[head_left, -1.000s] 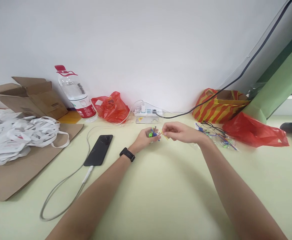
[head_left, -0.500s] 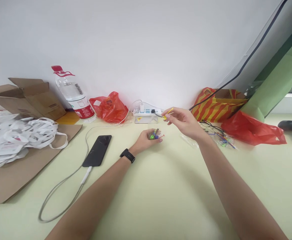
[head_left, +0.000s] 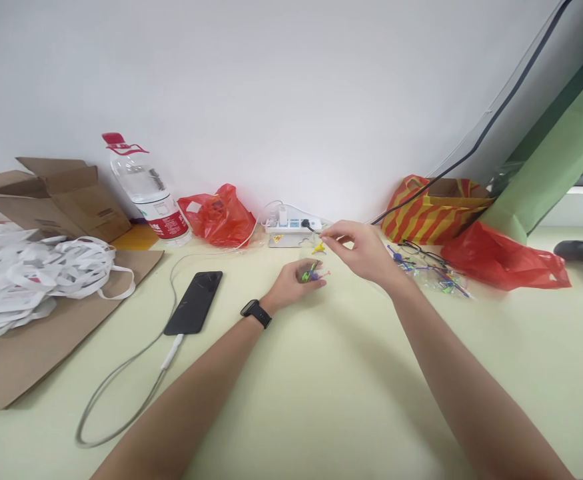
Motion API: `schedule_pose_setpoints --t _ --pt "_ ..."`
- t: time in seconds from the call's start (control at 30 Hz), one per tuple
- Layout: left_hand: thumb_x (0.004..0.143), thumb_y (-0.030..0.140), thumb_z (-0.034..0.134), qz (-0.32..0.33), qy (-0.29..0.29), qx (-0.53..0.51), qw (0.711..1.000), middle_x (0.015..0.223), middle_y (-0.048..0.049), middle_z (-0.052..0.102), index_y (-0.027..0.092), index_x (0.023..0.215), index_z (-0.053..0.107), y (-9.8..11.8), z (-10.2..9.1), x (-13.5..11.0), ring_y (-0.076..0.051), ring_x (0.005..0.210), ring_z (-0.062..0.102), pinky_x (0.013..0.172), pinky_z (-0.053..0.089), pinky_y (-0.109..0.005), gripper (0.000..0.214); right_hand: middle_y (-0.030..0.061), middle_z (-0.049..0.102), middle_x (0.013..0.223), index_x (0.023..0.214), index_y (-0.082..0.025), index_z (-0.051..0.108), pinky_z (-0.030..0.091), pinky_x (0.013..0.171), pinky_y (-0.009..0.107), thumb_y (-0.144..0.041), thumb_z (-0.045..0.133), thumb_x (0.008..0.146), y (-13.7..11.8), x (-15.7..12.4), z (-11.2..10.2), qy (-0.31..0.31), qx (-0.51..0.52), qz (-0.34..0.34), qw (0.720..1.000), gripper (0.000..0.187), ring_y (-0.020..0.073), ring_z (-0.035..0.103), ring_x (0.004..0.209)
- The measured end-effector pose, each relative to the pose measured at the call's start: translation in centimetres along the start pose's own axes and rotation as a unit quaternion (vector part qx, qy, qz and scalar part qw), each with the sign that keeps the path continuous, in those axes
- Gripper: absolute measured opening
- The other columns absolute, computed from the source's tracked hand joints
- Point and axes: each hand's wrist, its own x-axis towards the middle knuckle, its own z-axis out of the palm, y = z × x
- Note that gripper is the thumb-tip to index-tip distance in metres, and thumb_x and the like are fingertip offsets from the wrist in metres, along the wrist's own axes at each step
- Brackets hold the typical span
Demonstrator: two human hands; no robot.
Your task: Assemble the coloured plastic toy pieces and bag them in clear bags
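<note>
My left hand, with a black watch at its wrist, is curled around several small plastic pieces in green, blue and pink. Their thin ends stick out between thumb and fingers; the exact kind is too small to make out. Just above and to the right, my right hand pinches a small yellow plastic piece with thin limbs. It hangs from the fingertips over the pieces in my left hand, apparently apart from them.
Clear bags with colourful pieces, glasses and a red bag lie right. At the back stand a power strip, a red bag and a bottle. Left are a charging phone and white straps.
My right hand has moved slightly left and down, bringing the yellow plastic piece, now hanging lower, over my left hand. The left hand has barely moved.
</note>
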Motion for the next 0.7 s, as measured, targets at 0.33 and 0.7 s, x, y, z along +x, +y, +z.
schedule_pose_setpoints --t 0.33,0.7 --pt "0.080 0.044 0.085 0.003 -0.011 0.047 0.999 0.080 -0.0005 0.065 0.015 0.090 0.069 -0.5 -0.2 0.2 -0.014 0.070 0.053 0.065 0.041 -0.027 0.035 0.0042 0.078 0.093 0.098 -0.022 0.077 0.043 0.073 0.032 -0.015 0.060 0.095 -0.6 -0.6 2.4 -0.034 -0.180 0.032 0.983 0.018 0.0202 0.067 0.081" --pt "0.074 0.042 0.090 -0.019 -0.020 -0.025 0.999 0.095 -0.0066 0.074 0.015 0.112 0.073 -0.8 -0.2 0.3 -0.023 0.089 0.068 0.079 0.054 -0.034 0.049 0.0113 0.073 0.094 0.096 -0.020 0.076 0.039 0.093 0.043 -0.031 0.053 0.105 -1.0 -0.8 1.9 -0.051 -0.312 -0.037 0.948 0.027 0.0290 0.060 0.102"
